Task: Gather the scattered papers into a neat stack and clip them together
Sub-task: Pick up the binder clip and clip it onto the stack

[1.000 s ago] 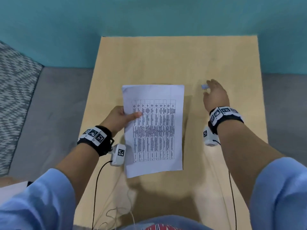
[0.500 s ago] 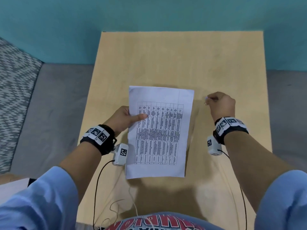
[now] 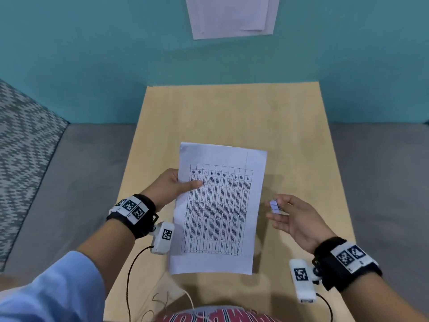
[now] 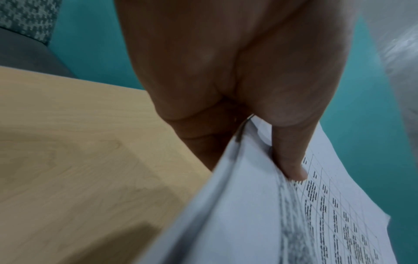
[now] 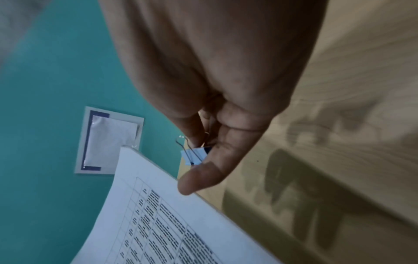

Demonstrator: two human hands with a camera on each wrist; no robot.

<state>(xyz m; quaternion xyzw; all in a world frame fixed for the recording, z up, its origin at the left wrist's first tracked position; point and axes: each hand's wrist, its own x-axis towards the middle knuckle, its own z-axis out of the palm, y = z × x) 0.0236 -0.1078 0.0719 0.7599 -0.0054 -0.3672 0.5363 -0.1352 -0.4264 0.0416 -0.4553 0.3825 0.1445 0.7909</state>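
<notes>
We record a teal wall (image 3: 92, 54) behind a light wood-grain table (image 3: 232, 112), whose far edge sits close against it. A pale framed notice (image 3: 232, 17) hangs on that wall above the table. Grey flooring (image 3: 69, 170) flanks the table on both sides, with a grey-and-white patterned rug (image 3: 21, 140) at left.

It looked like an office: a pale wooden tabletop (image 3: 232, 112), teal wall (image 3: 92, 54) with a pinned notice (image 3: 232, 17), grey carpet (image 3: 69, 170).
</notes>
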